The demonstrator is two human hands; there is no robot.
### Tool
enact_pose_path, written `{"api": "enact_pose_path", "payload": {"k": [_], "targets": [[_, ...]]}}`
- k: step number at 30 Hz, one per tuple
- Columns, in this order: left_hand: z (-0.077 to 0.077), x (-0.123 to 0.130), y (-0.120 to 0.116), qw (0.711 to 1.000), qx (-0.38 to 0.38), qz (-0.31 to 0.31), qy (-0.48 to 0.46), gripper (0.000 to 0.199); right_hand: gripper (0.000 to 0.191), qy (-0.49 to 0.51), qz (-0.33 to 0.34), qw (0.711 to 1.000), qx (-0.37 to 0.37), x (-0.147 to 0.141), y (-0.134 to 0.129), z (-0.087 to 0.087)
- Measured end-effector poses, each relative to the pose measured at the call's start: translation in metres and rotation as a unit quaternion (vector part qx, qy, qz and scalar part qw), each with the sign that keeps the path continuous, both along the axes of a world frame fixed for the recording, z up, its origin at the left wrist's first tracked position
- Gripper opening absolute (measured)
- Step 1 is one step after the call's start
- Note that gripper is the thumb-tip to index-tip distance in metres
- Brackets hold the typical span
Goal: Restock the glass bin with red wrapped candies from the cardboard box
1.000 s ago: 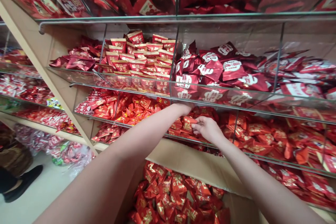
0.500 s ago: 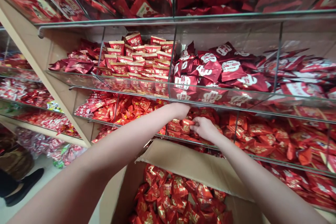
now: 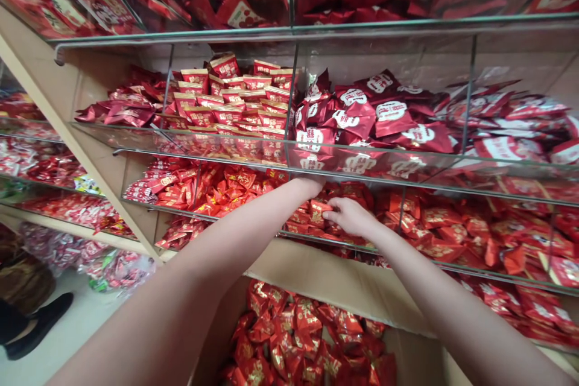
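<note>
My left hand (image 3: pixel 311 187) reaches in under the edge of the middle glass shelf. Its fingers are hidden among the packets at the back. Just right of it, my right hand (image 3: pixel 349 216) has its thumb and fingers bent at the edge of a red foil candy packet (image 3: pixel 319 212) with gold print. That packet sits at the front of a lower compartment filled with similar red packets (image 3: pixel 355 192). Below both arms, an opened cardboard box (image 3: pixel 312 262) contains many more red-and-gold packets (image 3: pixel 307 319).
Above, a glass shelf (image 3: pixel 407 178) carries gold-edged red packets (image 3: pixel 235 93) and dark red packets (image 3: pixel 357 111). Upright glass dividers (image 3: pixel 402 208) separate the compartments. A wooden side panel (image 3: pixel 97 163) stands left. On the floor at far left, a person's shoe (image 3: pixel 40 325) shows.
The view has shifted slightly, so the shelves appear a little further left. Both hands stay in the same lower compartment, with my right hand still at the red packet.
</note>
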State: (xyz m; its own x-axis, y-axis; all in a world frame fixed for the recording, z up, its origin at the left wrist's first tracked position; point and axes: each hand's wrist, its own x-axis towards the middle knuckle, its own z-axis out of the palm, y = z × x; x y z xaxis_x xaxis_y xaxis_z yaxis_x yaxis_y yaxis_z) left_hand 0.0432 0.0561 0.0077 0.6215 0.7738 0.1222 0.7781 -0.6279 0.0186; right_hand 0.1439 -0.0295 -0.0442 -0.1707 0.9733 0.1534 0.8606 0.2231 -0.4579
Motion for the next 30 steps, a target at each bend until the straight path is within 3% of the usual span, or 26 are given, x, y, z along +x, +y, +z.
{"api": "enact_pose_path", "payload": {"k": [7,14,19,22,30], "targets": [[0.011,-0.028,-0.035,0.997,-0.003,-0.064,0.042,0.024,0.009,-0.027,0.014,0.999,0.022,0.009,0.008,-0.002],[-0.003,-0.058,-0.052,0.981,-0.007,-0.176,0.077,0.032,0.007,-0.061,0.044,0.996,0.05,0.011,0.007,-0.002],[-0.013,-0.057,-0.047,0.979,0.029,-0.188,0.077,0.014,0.014,-0.089,0.041,0.994,0.05,0.008,0.004,-0.002],[-0.016,-0.055,-0.048,0.98,0.046,-0.177,0.074,0.013,0.025,-0.102,0.037,0.993,0.043,0.013,0.003,-0.001],[-0.019,-0.048,-0.05,0.985,0.079,-0.13,0.083,0.015,0.032,-0.144,-0.069,0.985,0.072,0.017,0.023,0.009]]}}
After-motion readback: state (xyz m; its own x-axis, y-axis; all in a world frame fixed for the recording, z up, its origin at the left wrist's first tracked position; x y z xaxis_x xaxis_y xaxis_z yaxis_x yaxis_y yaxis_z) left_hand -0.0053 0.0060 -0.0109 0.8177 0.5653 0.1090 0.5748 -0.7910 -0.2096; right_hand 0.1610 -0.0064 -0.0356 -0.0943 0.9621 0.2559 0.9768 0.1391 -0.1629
